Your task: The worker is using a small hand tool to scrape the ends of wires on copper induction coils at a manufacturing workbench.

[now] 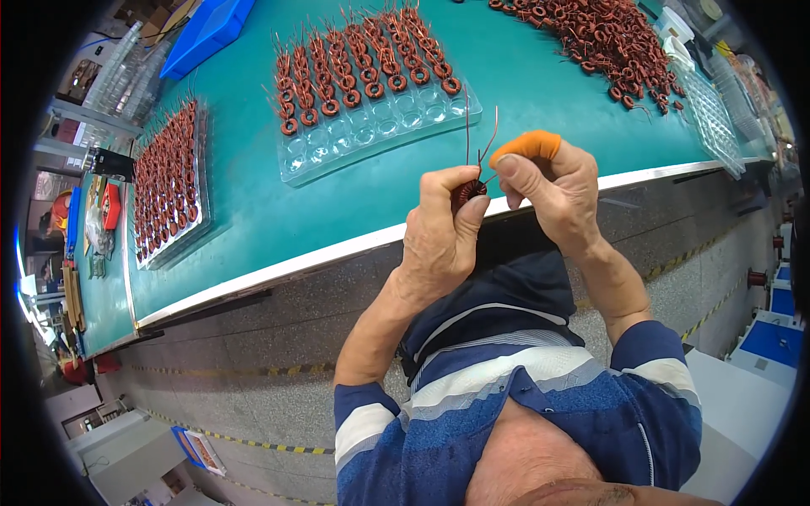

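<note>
My left hand (437, 232) pinches a small toroidal coil (472, 192) wound with dark copper wire, between thumb and fingers just off the table's front edge. Long wire ends rise from the coil. My right hand (555, 194) is close beside it, thumb and forefinger closed on one wire end that runs from the coil. An orange finger cover (540, 145) sits on that forefinger. Beyond my hands lies a clear plastic tray (312, 174), its back rows filled with similar coils (371, 63), their leads upright; its front cups hold none.
A heap of loose coils (603, 42) spreads at the far right, beside a clear tray (713, 118). More filled trays (169, 185) are stacked at the left. A blue bin (207, 38) stands at the back left. The green table's white front edge (337, 253) runs below my hands.
</note>
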Demonstrator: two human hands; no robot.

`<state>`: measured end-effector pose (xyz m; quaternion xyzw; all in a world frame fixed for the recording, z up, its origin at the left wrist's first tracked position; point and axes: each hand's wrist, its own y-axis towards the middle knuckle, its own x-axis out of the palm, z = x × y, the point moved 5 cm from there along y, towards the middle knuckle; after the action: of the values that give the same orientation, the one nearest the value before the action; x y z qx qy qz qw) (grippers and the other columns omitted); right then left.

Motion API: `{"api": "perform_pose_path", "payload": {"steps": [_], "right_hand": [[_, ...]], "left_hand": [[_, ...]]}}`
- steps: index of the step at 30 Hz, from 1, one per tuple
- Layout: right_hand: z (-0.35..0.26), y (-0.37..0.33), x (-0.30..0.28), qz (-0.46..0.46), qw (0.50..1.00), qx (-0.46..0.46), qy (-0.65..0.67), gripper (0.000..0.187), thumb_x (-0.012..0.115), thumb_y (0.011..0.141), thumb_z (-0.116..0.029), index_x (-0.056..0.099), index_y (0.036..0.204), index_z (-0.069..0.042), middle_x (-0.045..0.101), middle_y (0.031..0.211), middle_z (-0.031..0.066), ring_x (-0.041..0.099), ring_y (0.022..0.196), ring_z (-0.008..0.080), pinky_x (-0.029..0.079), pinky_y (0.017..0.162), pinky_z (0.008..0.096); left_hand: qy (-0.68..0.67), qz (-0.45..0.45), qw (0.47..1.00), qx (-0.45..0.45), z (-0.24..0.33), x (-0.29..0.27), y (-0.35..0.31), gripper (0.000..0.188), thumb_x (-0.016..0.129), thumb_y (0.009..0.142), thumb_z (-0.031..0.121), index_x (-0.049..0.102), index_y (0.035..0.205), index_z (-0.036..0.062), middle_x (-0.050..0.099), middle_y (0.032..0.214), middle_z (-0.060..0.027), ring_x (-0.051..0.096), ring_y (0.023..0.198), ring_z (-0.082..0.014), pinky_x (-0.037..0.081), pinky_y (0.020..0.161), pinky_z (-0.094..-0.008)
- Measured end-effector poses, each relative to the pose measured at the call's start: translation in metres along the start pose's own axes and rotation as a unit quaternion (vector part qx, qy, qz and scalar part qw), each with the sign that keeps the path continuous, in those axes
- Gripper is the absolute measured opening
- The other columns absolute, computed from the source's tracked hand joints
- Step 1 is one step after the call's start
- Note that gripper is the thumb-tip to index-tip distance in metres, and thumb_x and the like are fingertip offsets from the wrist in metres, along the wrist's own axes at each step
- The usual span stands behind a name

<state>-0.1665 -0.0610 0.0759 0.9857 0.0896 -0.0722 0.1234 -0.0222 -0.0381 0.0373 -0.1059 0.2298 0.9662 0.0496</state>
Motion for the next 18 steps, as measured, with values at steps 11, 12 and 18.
{"api": "perform_pose_path", "payload": {"steps": [11,12,18], "right_hand": [[0.014,0.002,0.006,0.019,0.993,0.029,0.11,0.02,0.07,0.087,-0.016,0.063,0.092,0.002,0.063,0.071,0.0035,0.057,0.057,0.0066,0.048,0.051,0.0201],[0.017,0.002,0.007,0.015,0.987,0.052,0.149,0.02,0.07,0.087,-0.016,0.063,0.09,0.002,0.062,0.071,0.0032,0.056,0.057,0.0066,0.047,0.051,0.0199],[0.029,-0.002,0.011,0.038,0.98,0.051,0.19,0.025,0.07,0.087,-0.016,0.06,0.1,0.003,0.061,0.076,0.0033,0.056,0.06,0.0063,0.047,0.055,0.0189]], "left_hand": [[-0.069,-0.011,0.997,-0.021,-0.01,0.003,-0.005,0.026,0.054,0.094,0.007,0.044,0.117,0.0007,0.06,0.081,-0.0114,0.06,0.068,-0.0209,0.048,0.06,-0.0318],[-0.068,-0.012,0.997,-0.021,-0.012,0.004,-0.007,0.026,0.054,0.094,0.007,0.044,0.117,0.0007,0.06,0.081,-0.0114,0.06,0.068,-0.0209,0.048,0.06,-0.0318],[-0.16,-0.003,0.986,-0.049,-0.021,0.009,-0.01,0.031,0.053,0.096,0.011,0.041,0.123,0.0001,0.055,0.077,-0.0063,0.05,0.062,-0.0124,0.042,0.056,-0.0266]]}}
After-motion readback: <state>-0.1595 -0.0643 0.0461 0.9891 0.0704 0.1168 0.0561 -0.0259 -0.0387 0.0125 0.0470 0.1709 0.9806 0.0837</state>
